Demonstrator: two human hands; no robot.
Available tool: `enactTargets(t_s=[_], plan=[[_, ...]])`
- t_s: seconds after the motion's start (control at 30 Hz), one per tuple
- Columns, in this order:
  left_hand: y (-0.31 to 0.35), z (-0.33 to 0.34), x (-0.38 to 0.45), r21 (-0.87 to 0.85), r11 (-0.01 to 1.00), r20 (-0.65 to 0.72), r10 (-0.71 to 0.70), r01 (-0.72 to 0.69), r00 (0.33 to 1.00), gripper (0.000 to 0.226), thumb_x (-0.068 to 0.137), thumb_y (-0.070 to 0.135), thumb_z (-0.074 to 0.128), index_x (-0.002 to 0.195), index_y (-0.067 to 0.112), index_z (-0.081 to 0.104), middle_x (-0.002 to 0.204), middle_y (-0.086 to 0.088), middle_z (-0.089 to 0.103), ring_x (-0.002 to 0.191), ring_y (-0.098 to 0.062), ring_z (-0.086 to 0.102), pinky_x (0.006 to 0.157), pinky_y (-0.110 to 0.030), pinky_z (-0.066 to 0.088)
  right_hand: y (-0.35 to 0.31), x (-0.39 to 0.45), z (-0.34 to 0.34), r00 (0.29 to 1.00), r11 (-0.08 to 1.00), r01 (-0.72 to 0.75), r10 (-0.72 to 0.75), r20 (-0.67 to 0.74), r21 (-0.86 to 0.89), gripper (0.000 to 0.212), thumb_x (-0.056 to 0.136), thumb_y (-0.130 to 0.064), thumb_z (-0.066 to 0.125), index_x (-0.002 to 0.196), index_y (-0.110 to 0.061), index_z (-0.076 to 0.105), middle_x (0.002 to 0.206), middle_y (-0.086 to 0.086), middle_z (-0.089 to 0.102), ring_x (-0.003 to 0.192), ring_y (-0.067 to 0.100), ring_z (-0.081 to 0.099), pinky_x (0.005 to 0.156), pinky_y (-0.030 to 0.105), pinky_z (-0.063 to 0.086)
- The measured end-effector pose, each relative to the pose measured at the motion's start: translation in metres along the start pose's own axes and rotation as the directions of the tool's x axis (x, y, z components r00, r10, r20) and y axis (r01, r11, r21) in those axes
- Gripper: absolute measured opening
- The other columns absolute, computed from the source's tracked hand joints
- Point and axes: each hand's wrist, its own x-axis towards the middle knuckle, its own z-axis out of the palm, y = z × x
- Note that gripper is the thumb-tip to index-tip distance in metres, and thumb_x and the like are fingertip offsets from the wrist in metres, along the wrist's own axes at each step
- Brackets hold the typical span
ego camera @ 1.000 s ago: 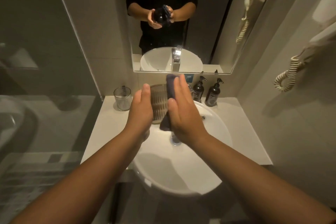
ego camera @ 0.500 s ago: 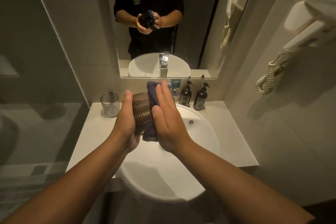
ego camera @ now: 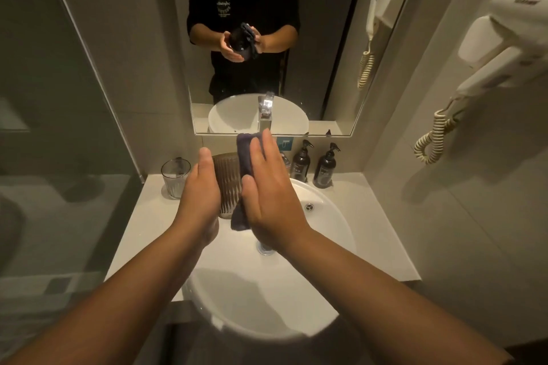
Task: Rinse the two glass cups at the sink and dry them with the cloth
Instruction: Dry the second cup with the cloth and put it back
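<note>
Above the sink (ego camera: 296, 290), the left hand (ego camera: 199, 191) grasps a ribbed glass cup (ego camera: 228, 184) from its left side, thumb up along the wall, fingers hidden behind it. The right hand (ego camera: 271, 187) lies flat with straight fingers against a dark cloth (ego camera: 243, 157), pressing it onto the cup's right side; the cloth sticks out above the fingertips and hangs below the palm. What the cup holds cannot be told, since its mouth is hidden from the camera. A 2nd cup (ego camera: 175, 178), clear and ribbed, stands upright on the counter (ego camera: 142, 231) left of the sink, well apart from the hands, and nothing can be seen inside it. The sink bowl holds only its drain (ego camera: 266, 248) and an overflow hole (ego camera: 309, 207) on the back wall. Behind the sink stand 2 dark pump bottles (ego camera: 312, 166) side by side, their labels too small to read. A small blue sign (ego camera: 286, 144) on the wall above them shows a white tap-like mark. Above the sink, the mirror (ego camera: 326, 68) shows the person's black shirt with a round white print, unreadable. Right of the sink, a white wall hairdryer (ego camera: 510, 38) carries a short dark brand word, blurred, and a coiled cord (ego camera: 433, 139) hangs beneath it.
</note>
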Motion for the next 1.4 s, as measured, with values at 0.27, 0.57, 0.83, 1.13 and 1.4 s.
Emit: enactTargets(t_s=[0.27,0.57,0.83,1.13,1.4], plan=[[-0.013,-0.002,-0.006,-0.128,0.992,0.203,0.030,-0.004,0.979,0.057,0.085,0.078,0.036,0.099,0.043,0.079,0.103,0.005,0.080,0.098,-0.011,0.075,0.066,-0.021,0.060,-0.006,-0.014,0.009,0.977,0.935,0.192,-0.210,-0.030,-0.299,0.056,0.098,-0.027,0.033,0.146,0.000,0.032,0.157,0.024,0.019,0.148,0.038,0.009,0.119,0.036,0.001],[-0.010,-0.007,-0.002,-0.105,0.986,0.173,-0.113,0.133,0.978,0.072,0.080,0.084,0.035,0.082,0.027,0.078,0.086,-0.007,0.079,0.081,-0.026,0.079,0.064,-0.047,0.061,-0.003,-0.007,0.008,0.999,0.972,-0.033,0.037,-0.012,0.231,0.054,0.100,-0.030,0.025,0.153,-0.021,0.018,0.162,-0.001,0.013,0.145,-0.004,0.009,0.112,0.008,0.012],[0.016,-0.012,0.003,-0.068,0.989,0.263,-0.109,0.131,0.959,0.082,0.091,0.080,0.028,0.119,0.016,0.071,0.105,-0.011,0.077,0.094,-0.027,0.076,0.072,-0.041,0.062,0.002,0.010,-0.002,0.972,0.781,-0.221,0.224,0.068,0.584,0.036,0.097,-0.036,0.027,0.123,-0.028,0.049,0.104,0.004,0.061,0.095,0.024,0.062,0.075,0.044,0.055],[0.018,0.004,-0.008,0.061,0.996,0.094,-0.066,0.061,0.993,0.086,0.082,0.086,0.024,0.130,0.025,0.060,0.117,-0.005,0.073,0.109,-0.027,0.070,0.092,-0.054,0.058,-0.004,0.015,0.004,0.996,0.999,-0.032,0.031,-0.083,-0.011,0.059,0.099,-0.026,0.025,0.153,-0.009,0.011,0.163,0.009,0.005,0.150,0.018,0.000,0.122,0.040,0.009],[0.007,-0.002,0.000,-0.114,0.988,0.169,-0.080,0.100,0.982,0.067,0.094,0.076,0.032,0.113,0.028,0.075,0.106,-0.003,0.080,0.100,-0.017,0.076,0.078,-0.034,0.062,-0.009,-0.003,0.008,0.976,0.972,0.201,-0.209,-0.058,-0.126,0.055,0.098,-0.024,0.030,0.148,-0.001,0.028,0.160,0.017,0.013,0.150,0.028,0.005,0.121,0.040,0.011]])
